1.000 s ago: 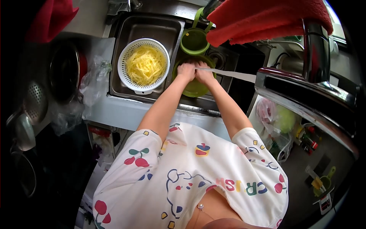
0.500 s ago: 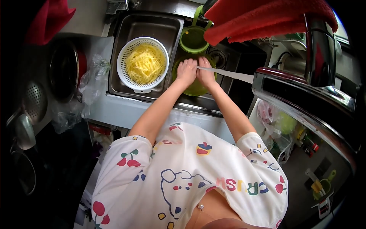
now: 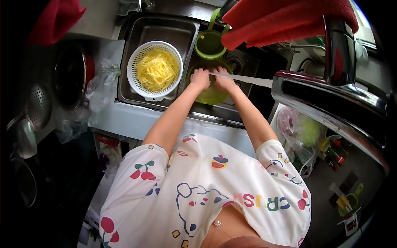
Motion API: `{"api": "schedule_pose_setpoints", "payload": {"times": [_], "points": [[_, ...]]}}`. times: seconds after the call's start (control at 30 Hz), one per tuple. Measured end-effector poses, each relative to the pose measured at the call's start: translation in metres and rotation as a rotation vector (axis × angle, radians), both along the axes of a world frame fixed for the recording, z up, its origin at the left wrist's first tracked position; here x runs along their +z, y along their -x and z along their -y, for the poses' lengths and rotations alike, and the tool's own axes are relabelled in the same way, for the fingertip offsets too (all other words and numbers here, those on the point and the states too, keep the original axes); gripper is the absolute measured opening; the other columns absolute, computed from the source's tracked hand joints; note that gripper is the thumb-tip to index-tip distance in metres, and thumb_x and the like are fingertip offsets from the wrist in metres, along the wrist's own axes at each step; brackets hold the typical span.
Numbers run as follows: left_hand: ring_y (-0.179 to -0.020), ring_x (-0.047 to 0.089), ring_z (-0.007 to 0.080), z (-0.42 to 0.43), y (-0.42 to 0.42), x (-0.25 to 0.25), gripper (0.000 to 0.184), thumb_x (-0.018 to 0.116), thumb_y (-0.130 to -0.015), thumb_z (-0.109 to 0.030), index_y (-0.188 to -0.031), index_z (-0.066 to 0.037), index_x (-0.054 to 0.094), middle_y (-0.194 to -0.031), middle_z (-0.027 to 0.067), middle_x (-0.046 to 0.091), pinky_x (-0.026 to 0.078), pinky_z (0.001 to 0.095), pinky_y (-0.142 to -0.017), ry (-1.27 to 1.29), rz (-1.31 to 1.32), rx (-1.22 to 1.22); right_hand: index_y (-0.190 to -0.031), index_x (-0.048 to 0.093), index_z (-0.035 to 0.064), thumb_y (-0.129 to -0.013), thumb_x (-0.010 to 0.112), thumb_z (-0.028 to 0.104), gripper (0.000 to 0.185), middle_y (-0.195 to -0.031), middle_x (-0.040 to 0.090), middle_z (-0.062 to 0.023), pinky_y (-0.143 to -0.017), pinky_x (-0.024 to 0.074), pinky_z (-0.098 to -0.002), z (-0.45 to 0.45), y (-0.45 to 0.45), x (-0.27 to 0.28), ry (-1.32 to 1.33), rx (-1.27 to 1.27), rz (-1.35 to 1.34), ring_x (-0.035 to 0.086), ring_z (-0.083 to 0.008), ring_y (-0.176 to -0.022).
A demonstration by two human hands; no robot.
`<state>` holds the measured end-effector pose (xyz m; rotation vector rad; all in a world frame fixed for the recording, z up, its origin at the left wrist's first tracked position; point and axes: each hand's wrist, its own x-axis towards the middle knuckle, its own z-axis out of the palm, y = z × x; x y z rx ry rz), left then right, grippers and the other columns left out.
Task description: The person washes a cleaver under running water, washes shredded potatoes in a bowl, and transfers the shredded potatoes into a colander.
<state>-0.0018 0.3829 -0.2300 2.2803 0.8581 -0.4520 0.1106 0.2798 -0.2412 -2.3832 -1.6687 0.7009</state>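
My left hand (image 3: pixel 200 79) is in the green basin (image 3: pixel 213 97) in the right sink, its fingers curled down. Beside it, slightly apart, my right hand (image 3: pixel 224 80) is also curled, with its fingertips low in the basin. What the fingers hold, if anything, is hidden. A pale stream of water (image 3: pixel 252 79) runs from the faucet (image 3: pixel 322 89) towards the space between both hands. Left of the basin, in the other sink, a white colander (image 3: pixel 132 74) holds a heap of thin yellow shreds (image 3: pixel 156 70).
Just behind the basin is a green strainer-like container (image 3: pixel 210 44). A red cloth (image 3: pixel 289 22) drapes over the faucet at the upper right. Clear plastic bags (image 3: pixel 101 89) lie left of the sink. A ladle (image 3: pixel 27 138) and a perforated skimmer (image 3: pixel 38 107) hang at the far left.
Both hands have gone from flatter, stretched fingers to curled ones, and have moved slightly apart. The colander with its shreds has stayed in place.
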Motion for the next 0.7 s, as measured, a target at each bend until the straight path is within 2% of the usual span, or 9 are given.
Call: {"api": "schedule_pose_setpoints", "payload": {"times": [0.03,0.1,0.2,0.33,0.43,0.5,0.6,0.7], "points": [[-0.117,0.050,0.0371,-0.001,-0.001,-0.004,0.037,0.055,-0.082,-0.014,-0.118,-0.008,0.057,-0.122,0.0161,0.055,0.046,0.0480,-0.095,0.033,-0.001,0.014,-0.121,0.054,0.0041,-0.074,0.054,0.009,0.048,-0.118,0.054,-0.0203,-0.090,0.0440,-0.0458,0.007,-0.007,-0.020,-0.047,0.067,-0.050,0.050,-0.0397,-0.108],[-0.121,0.046,0.0387,0.003,0.000,-0.021,0.043,0.056,-0.081,-0.014,-0.123,-0.010,0.055,-0.130,0.0155,0.049,0.044,0.0492,-0.098,0.082,-0.028,0.007,-0.120,0.054,0.0032,-0.075,0.053,0.011,0.046,-0.117,0.055,-0.0208,-0.090,0.0436,-0.0478,0.023,-0.009,-0.071,-0.054,0.036,-0.015,0.051,-0.0402,-0.107],[-0.123,0.041,0.0424,0.011,0.003,-0.024,0.045,0.056,-0.080,-0.015,-0.125,-0.008,0.053,-0.138,0.0165,0.041,0.043,0.0502,-0.101,0.065,0.014,0.030,-0.120,0.053,0.0034,-0.079,0.051,0.013,0.043,-0.117,0.057,-0.0217,-0.090,0.0428,-0.0498,0.020,-0.001,-0.085,0.249,0.030,-0.047,0.053,-0.0404,-0.104],[-0.124,0.038,0.0450,0.024,0.010,-0.028,0.051,0.057,-0.080,-0.021,-0.127,-0.004,0.051,-0.136,0.0236,0.040,0.037,0.0505,-0.105,0.116,-0.021,0.032,-0.111,0.055,0.0017,-0.088,0.048,0.020,0.030,-0.106,0.060,-0.0262,-0.089,0.0442,-0.0488,0.016,0.023,-0.002,0.063,-0.113,-0.264,0.055,-0.0427,-0.100],[-0.128,0.035,0.0462,0.030,0.014,-0.034,0.057,0.055,-0.081,-0.028,-0.131,-0.001,0.048,-0.138,0.0293,0.037,0.031,0.0501,-0.108,0.164,-0.099,0.015,-0.111,0.055,0.0009,-0.089,0.048,0.022,0.031,-0.102,0.060,-0.0274,-0.090,0.0449,-0.0464,0.019,0.024,0.001,0.073,-0.098,-0.375,0.054,-0.0434,-0.102],[-0.131,0.031,0.0467,0.032,0.016,-0.031,0.061,0.053,-0.083,-0.031,-0.134,0.001,0.045,-0.141,0.0322,0.033,0.027,0.0496,-0.110,0.223,-0.134,0.034,-0.106,0.058,-0.0011,-0.090,0.047,0.023,0.031,-0.108,0.060,-0.0285,-0.090,0.0453,-0.0460,0.020,0.022,0.000,0.189,-0.112,-0.386,0.055,-0.0442,-0.102],[-0.132,0.029,0.0509,0.032,0.017,-0.028,0.062,0.049,-0.085,-0.036,-0.134,0.003,0.045,-0.141,0.0380,0.031,0.022,0.0557,-0.110,0.334,-0.151,0.107,-0.100,0.060,-0.0034,-0.089,0.049,0.022,0.030,-0.111,0.061,-0.0265,-0.086,0.0473,-0.0455,0.020,0.022,-0.014,0.267,-0.222,-0.514,0.059,-0.0408,-0.098],[-0.123,0.044,0.0468,0.036,0.015,-0.066,0.055,0.048,-0.086,-0.028,-0.129,0.006,0.049,-0.134,0.0344,0.044,0.033,0.0559,-0.103,0.375,-0.141,0.216,-0.098,0.061,-0.0034,-0.089,0.050,0.022,0.029,-0.108,0.064,-0.0197,-0.078,0.0510,-0.0424,0.025,0.025,-0.036,0.249,-0.438,-0.796,0.063,-0.0328,-0.093]]}}
